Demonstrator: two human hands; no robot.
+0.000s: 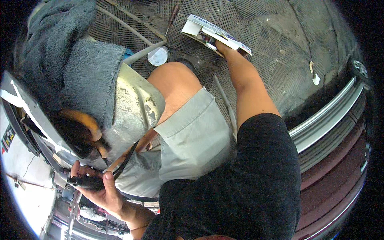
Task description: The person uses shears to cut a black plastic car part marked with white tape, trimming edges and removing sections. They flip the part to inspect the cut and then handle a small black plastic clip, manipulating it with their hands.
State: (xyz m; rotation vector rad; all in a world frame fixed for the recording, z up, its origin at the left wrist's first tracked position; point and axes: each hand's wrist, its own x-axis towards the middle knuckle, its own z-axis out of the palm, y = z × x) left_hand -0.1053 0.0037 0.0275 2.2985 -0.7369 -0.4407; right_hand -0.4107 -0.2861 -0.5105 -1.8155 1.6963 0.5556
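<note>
My left hand [103, 192] holds a black tool [91, 182] with a short tube-like end, its thumb raised along one side. A dark strap or cord [127, 160] runs from near that hand across my lap. My right hand [223, 47] reaches into an open white Makita cardboard box [217, 31] on the floor; its fingertips are hidden inside. Small items [207, 39], one with a white part, show in the box beside the hand. Beside my knee is a worn metal panel [132, 93] with flaking paint, partly covered by a grey towel [93, 75].
A round, pale-topped container [158, 56] stands near a tubular metal stand [144, 52]. A screwdriver [173, 18] lies on the ribbed mat [255, 18]. An orange-and-black object [84, 120] sits by the towel. Along the right is a maroon vehicle panel [333, 186] with chrome trim [327, 111].
</note>
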